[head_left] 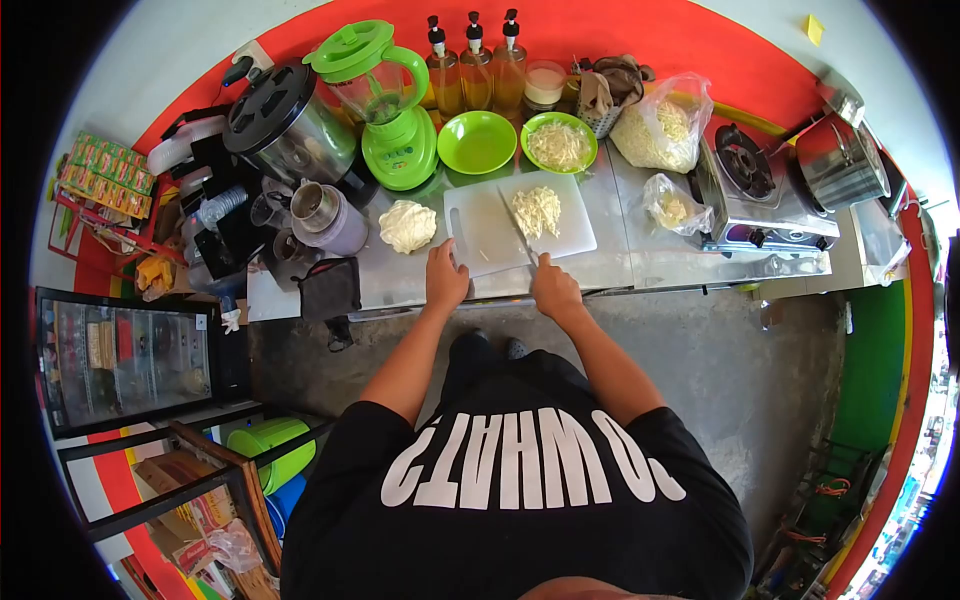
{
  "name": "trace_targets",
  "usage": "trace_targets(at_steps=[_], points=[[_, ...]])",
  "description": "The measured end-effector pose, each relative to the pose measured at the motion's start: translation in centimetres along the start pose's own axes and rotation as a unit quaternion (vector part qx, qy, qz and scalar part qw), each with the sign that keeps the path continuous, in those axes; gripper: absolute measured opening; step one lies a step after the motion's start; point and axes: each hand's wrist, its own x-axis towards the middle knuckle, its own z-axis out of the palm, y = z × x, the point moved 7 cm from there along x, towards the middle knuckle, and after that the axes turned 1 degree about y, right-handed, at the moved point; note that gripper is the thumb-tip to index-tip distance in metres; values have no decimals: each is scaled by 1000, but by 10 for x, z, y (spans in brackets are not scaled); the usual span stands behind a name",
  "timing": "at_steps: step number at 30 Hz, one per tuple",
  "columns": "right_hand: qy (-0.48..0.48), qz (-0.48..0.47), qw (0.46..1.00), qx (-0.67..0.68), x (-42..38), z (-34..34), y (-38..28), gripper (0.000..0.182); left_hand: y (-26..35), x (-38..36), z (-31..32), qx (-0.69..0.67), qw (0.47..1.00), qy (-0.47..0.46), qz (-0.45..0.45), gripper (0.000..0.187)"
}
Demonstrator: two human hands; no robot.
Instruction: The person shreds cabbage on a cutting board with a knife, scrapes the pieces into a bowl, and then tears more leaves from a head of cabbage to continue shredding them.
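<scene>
My right hand [556, 288] is wrapped round the handle of a knife [517, 222], whose blade lies along the left side of a pile of chopped pale vegetable [537, 212]. Under them is a white cutting board [480, 222] on the metal counter. At the board's lower left edge rests my left hand [447, 274], thumb and fingers apart, with nothing in it. A pale, whole cabbage-like piece [407, 226] sits left of the board. Behind the board are an empty green bowl [477, 143] and a green bowl of shredded vegetable [559, 143].
A green blender [398, 150], a steel container [290, 130] and pump bottles [476, 70] stand behind. On the right are a bag of shredded vegetable [660, 130], a smaller bag [676, 207] and a stove [750, 180] with a pot [840, 165]. A black pouch [330, 288] hangs over the front edge.
</scene>
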Motion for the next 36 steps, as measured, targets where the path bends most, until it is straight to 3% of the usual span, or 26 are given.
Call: trace_targets(at_steps=[4, 6, 9, 13, 16, 18, 21, 25, 27, 34, 36], points=[[-5, -13, 1000, 16, -9, -11, -3, 36, -4, 11, 0, 49, 998, 17, -30, 47], [-79, -97, 992, 21, -21, -2, -12, 33, -15, 20, -1, 50, 997, 30, -43, 36], [-118, -110, 984, 75, -27, 16, -3, 33, -30, 28, 4, 72, 995, 2, -65, 32], [-113, -54, 990, 62, -23, 9, 25, 35, -5, 24, -6, 87, 987, -47, -129, 29], [-63, 8, 996, 70, -13, -8, 50, 35, 2, 21, -11, 162, 985, 11, -56, 30], [-25, -28, 991, 129, -11, -25, 49, 34, -3, 25, -6, 168, 983, -30, -64, 32], [6, -8, 988, 153, -10, -49, 52, 32, -7, 33, -2, 206, 969, -107, -90, 38], [85, -25, 985, 147, 3, -55, 62, 31, 9, 39, -8, 209, 963, -124, -116, 42], [176, -22, 977, 117, 5, -59, 69, 35, 14, 39, -13, 209, 965, -114, -107, 46], [210, -33, 967, 142, 8, -46, 77, 36, 16, 42, -11, 205, 957, -147, -143, 52], [177, -17, 973, 149, 6, -46, 81, 39, 10, 40, -9, 191, 957, -140, -166, 53]])
